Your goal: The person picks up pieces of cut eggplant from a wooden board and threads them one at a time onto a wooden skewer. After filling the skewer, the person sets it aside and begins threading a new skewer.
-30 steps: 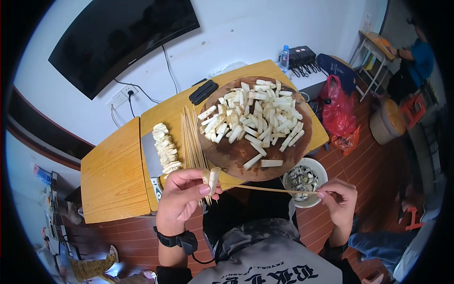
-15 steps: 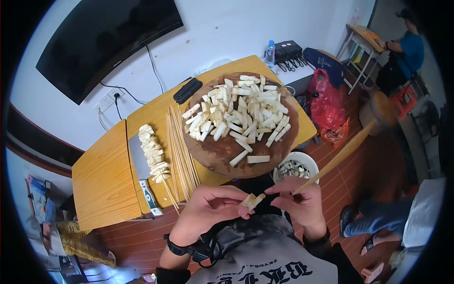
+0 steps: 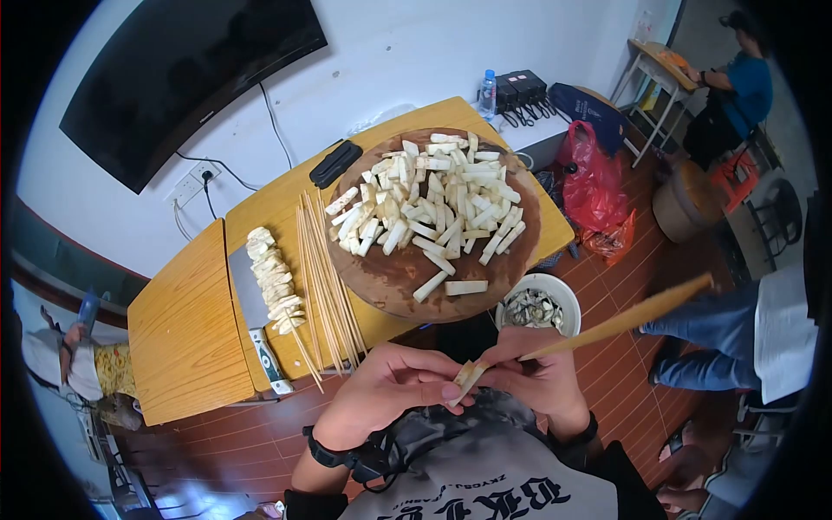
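My left hand (image 3: 394, 387) holds pale cut pieces (image 3: 468, 378) between thumb and fingers, just above my lap. My right hand (image 3: 539, 371) grips a wooden skewer (image 3: 633, 319), which points up to the right; its fingertips meet the pieces, and the skewer's other end is hidden there. Beyond both hands, a round wooden board (image 3: 381, 282) bears a heap of pale sticks (image 3: 442, 195). Loose skewers (image 3: 334, 290) lie left of the board. Beside them a loaded skewer of pale slices (image 3: 273, 282) rests on a knife (image 3: 266, 360).
A white bucket (image 3: 568, 299) of scraps stands below the table's (image 3: 186, 329) right side. Pink bags (image 3: 595, 186) and a wooden stump (image 3: 685, 208) are on the right. People are at the upper right (image 3: 747, 87), right and left edges.
My right hand has moved in to meet the pieces, and its skewer has tilted lower. At the right edge, a person's legs have shifted; at the left, a person has moved.
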The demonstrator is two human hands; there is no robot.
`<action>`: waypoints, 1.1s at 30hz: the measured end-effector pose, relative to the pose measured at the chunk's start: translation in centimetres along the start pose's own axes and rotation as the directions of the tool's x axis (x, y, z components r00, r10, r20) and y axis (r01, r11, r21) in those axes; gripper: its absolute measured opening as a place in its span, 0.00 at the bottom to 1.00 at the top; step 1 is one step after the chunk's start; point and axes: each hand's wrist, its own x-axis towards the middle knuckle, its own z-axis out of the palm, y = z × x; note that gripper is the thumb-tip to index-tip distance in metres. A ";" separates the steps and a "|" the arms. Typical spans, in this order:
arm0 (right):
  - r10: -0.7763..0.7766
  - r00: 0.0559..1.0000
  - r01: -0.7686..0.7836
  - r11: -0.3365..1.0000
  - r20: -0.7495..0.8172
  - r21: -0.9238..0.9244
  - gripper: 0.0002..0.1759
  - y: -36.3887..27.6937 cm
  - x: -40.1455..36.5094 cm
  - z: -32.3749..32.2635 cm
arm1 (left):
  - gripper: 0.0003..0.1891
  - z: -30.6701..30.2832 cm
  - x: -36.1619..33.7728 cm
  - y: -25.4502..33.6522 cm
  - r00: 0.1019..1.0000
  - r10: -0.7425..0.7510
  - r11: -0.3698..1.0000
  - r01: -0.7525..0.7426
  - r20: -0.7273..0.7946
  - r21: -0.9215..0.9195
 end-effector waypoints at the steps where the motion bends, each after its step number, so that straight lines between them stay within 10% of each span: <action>1: 0.001 1.000 0.000 1.000 0.016 -0.028 0.12 -0.3 0.2 -0.1 | 0.14 -0.1 0.1 -0.1 1.000 -0.009 1.000 0.009 0.006 -0.017; 17: 0.111 0.986 -0.121 0.990 0.126 0.073 0.13 -0.5 0.3 -0.3 | 0.14 0.3 0.0 -0.5 0.995 -0.045 0.991 0.056 -0.090 0.124; 23: 0.228 0.972 -0.232 0.969 0.057 0.088 0.11 -0.4 0.2 0.1 | 0.14 2.5 -0.3 -1.2 0.866 0.425 0.817 -0.242 -0.263 0.523; 33: 0.237 0.970 -0.240 0.968 0.046 0.077 0.11 0.1 0.6 0.8 | 0.13 1.6 -0.1 -2.3 0.810 0.523 0.697 -0.228 -0.264 0.680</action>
